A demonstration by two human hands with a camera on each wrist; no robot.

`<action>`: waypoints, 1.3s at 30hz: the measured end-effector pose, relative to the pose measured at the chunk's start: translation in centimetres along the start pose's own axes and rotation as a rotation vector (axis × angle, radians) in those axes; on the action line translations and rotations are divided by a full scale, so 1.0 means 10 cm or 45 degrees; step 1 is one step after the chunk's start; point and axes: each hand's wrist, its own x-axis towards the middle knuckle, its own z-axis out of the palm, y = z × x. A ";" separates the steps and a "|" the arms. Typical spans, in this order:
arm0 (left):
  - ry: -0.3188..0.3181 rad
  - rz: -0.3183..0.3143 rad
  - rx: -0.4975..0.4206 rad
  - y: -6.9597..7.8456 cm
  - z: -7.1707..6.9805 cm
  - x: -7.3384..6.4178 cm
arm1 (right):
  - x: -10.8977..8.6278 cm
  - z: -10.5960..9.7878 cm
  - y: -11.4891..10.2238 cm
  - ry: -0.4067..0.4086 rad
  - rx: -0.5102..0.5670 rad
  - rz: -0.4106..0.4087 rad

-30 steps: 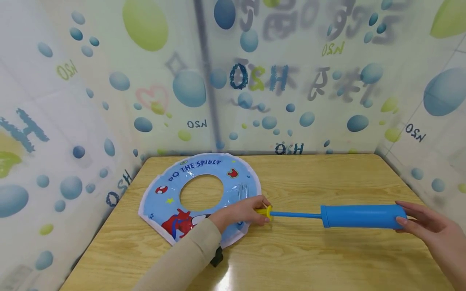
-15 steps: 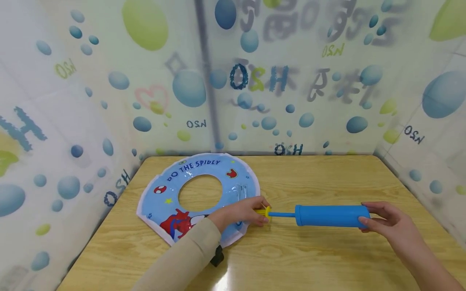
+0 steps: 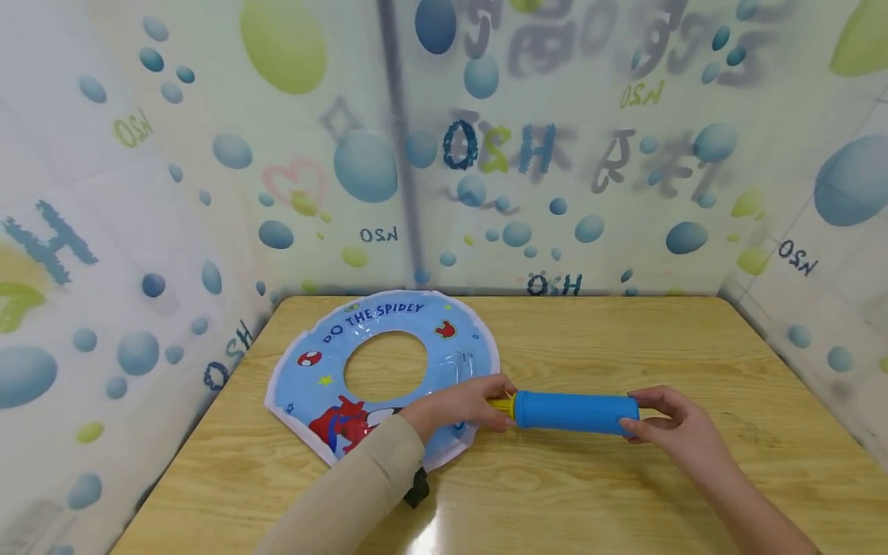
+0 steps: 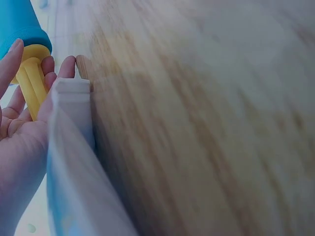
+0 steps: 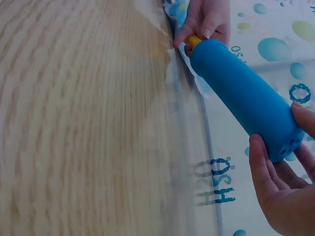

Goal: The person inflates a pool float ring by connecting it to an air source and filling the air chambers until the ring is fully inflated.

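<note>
A blue hand air pump [image 3: 576,412] lies level above the table, its barrel pushed up against its yellow end piece [image 4: 32,81]. My left hand [image 3: 472,402] grips that yellow end, over the right side of a flat blue swim ring [image 3: 294,385]. The ring is printed with a red cartoon figure and lettering. My right hand [image 3: 676,420] holds the far end of the barrel between thumb and fingers; small holes show in that end in the right wrist view. Whether the yellow end meets a valve is hidden by the left hand.
A wood-grain table [image 3: 624,501] lies under everything. Curtain-like walls [image 3: 576,185] with blue and green bubble prints stand at its back and sides. A small black object [image 3: 418,489] sits beneath the left sleeve [image 3: 361,486].
My right hand has moved left, sliding the pump barrel over its rod until the rod no longer shows. The left hand and the swim ring have stayed in place.
</note>
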 end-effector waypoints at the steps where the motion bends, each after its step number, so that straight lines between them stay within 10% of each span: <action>1: 0.000 0.006 0.014 0.00 0.00 0.00 | 0.00 0.01 0.00 -0.001 -0.002 -0.005; 26: 0.010 0.015 -0.111 -0.01 0.01 0.03 | -0.23 -0.78 0.12 0.218 0.167 -0.189; 39: 0.001 0.006 -0.101 0.01 0.01 0.01 | -0.25 -1.04 0.15 0.274 -0.012 -0.222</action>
